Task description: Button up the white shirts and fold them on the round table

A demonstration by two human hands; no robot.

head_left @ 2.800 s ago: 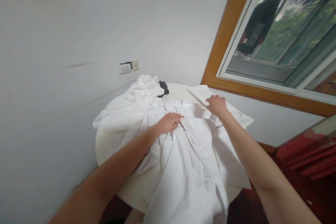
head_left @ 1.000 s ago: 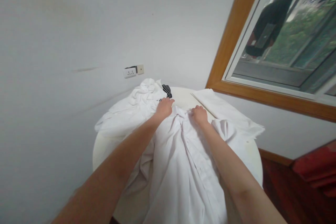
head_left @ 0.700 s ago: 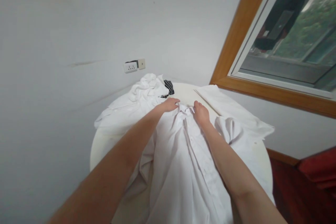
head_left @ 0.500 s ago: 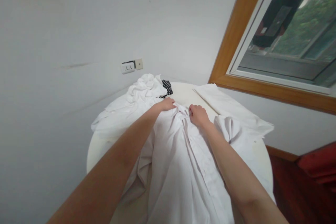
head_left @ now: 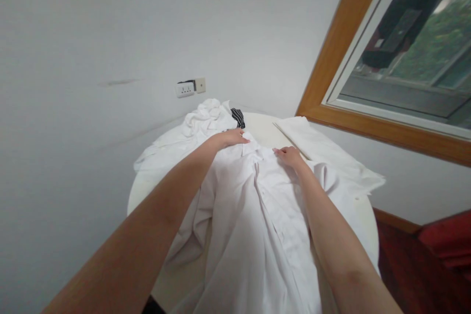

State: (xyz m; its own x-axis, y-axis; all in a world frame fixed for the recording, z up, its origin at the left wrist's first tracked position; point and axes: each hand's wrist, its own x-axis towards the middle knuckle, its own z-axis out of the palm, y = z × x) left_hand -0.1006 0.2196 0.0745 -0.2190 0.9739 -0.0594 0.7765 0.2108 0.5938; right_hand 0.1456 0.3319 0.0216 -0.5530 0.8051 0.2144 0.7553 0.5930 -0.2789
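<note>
A white shirt (head_left: 257,216) lies spread over a round white table (head_left: 162,196), its lower part hanging over the near edge. My left hand (head_left: 232,137) rests flat on the shirt's far left shoulder, fingers stretched out. My right hand (head_left: 290,155) lies flat on the far right shoulder, fingers extended, holding nothing. Both hands sit either side of the collar area.
A heap of white cloth (head_left: 198,122) with a black striped piece (head_left: 238,117) sits at the table's far left. A folded white cloth (head_left: 316,144) lies at the far right. A wall socket (head_left: 185,89), a wood-framed window (head_left: 331,59) and a red seat (head_left: 445,240) surround the table.
My hands went from pinching the cloth near the collar to lying flat and a little farther apart. Earlier the right hand reached out to the folded cloth and came back.
</note>
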